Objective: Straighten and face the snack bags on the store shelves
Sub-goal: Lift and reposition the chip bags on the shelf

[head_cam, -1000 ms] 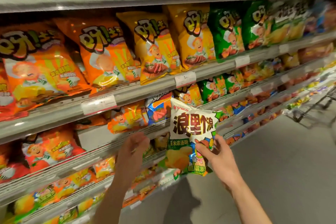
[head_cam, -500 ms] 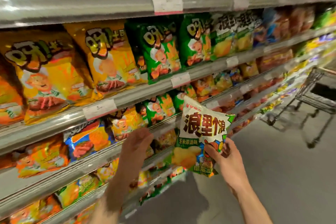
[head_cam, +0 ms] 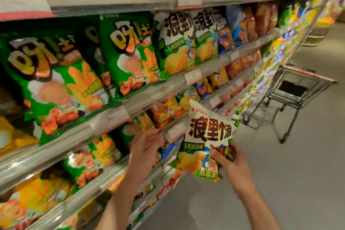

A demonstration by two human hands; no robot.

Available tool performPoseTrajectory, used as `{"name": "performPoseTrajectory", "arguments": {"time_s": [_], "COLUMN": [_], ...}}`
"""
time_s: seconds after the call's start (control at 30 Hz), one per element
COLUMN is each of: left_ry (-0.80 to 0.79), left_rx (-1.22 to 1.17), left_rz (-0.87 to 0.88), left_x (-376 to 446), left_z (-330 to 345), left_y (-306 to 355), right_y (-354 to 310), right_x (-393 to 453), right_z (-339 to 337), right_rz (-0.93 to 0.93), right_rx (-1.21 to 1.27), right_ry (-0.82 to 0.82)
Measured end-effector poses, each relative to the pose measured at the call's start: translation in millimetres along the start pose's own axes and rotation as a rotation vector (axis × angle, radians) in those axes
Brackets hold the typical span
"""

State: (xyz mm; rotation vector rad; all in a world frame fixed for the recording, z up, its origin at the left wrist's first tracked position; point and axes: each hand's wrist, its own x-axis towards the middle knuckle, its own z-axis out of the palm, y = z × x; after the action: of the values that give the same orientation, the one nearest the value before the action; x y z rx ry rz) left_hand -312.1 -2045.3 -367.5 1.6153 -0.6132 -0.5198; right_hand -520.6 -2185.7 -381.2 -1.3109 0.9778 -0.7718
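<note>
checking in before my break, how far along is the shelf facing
Done: the green bags on the upper shelf stand face out. In hand: right hand holds a white bag off the shelf; left hand reaches toward lower bags. Left: placing it, likely beside the matching bags.

White-and-green crinkly plastic snack bag (head_cam: 207, 142) with bold dark characters — upright, front facing out, off the shelf; matching white-and-green bags (head_cam: 177, 43) stand two shelves up, beside glossy green bags (head_cam: 56, 84).
</note>
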Motion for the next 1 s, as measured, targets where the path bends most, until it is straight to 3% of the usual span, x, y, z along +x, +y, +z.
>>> {"name": "performPoseTrajectory", "arguments": {"time_s": [0.3,0.57,0.83,1.0], "left_ry": [0.020,0.314,0.776,0.822], "left_rx": [-0.021,0.035,0.229,0.430], "left_rz": [-0.053,-0.047,-0.050,-0.161], "left_x": [87.2,121.4,122.9,134.8], "left_z": [71.0,125.2,152.8,136.6], "left_y": [-6.0,-11.5,-23.4,-26.9], "right_y": [2.8,13.6,-0.3,-14.1], "right_x": [121.9,220.0,289.6,311.2], "right_z": [-38.5,-56.3,-67.3,-50.7], "right_rz": [0.066,0.122,0.057,0.028], "right_rx": [0.072,-0.016,-0.160,-0.188], "right_ry": [-0.028,-0.304,-0.604,-0.706]}}
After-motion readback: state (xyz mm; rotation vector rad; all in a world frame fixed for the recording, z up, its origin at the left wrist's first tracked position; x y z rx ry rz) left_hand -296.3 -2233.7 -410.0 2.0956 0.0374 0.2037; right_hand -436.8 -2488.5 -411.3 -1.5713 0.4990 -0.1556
